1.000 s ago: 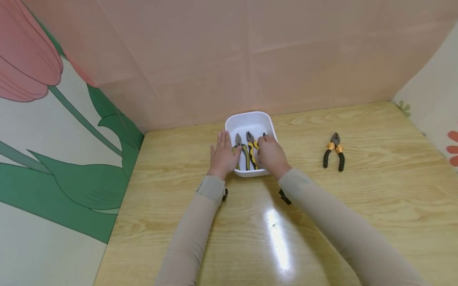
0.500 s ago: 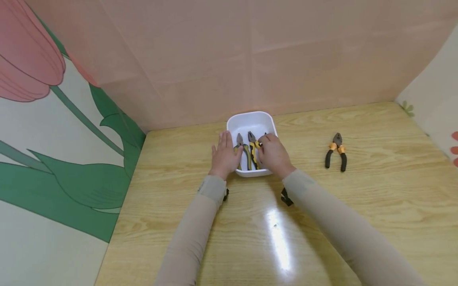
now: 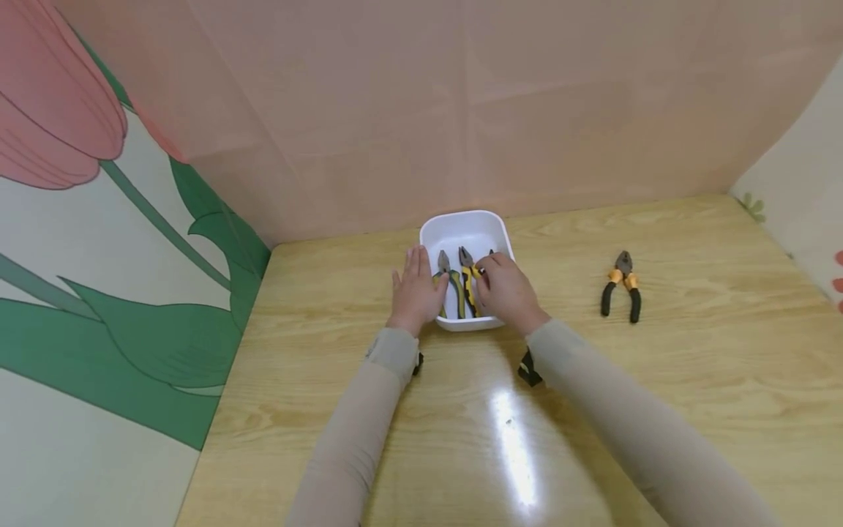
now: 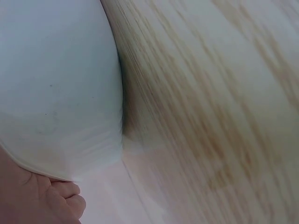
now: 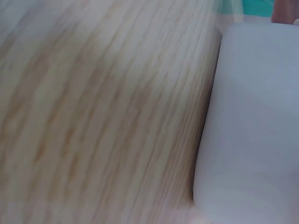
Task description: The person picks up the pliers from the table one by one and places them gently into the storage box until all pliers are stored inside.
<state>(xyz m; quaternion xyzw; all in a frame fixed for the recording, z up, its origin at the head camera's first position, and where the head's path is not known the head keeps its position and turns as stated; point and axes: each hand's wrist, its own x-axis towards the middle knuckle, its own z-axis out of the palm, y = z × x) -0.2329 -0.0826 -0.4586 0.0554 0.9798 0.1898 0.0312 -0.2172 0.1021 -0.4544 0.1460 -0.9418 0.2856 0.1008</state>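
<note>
A white plastic bin (image 3: 466, 219) stands near the back of the table, with several pliers inside. My left hand (image 3: 416, 296) lies along its left rim, fingers straight and thumb reaching over the inside. Green-and-grey pliers (image 3: 459, 296) lie beside that thumb, and yellow-and-black pliers (image 3: 470, 293) lie in the middle. My right hand (image 3: 510, 293) reaches over the right side with curled fingers on another pair of pliers, mostly hidden; only a dark tip (image 3: 491, 252) shows. The wrist views catch mainly the bin's outer wall (image 4: 60, 93).
Orange-and-black pliers (image 3: 620, 285) lie with handles spread on the wooden table (image 3: 303, 329), right of the bin. Behind the table hangs a pinkish cloth (image 3: 356, 132). A flower-painted panel (image 3: 151, 315) borders the left side, and a pale panel (image 3: 797, 190) the right.
My right hand has shifted slightly to the right and its fingers look a little looser. The left hand keeps its place on the rim. The whole view has drifted slightly.
</note>
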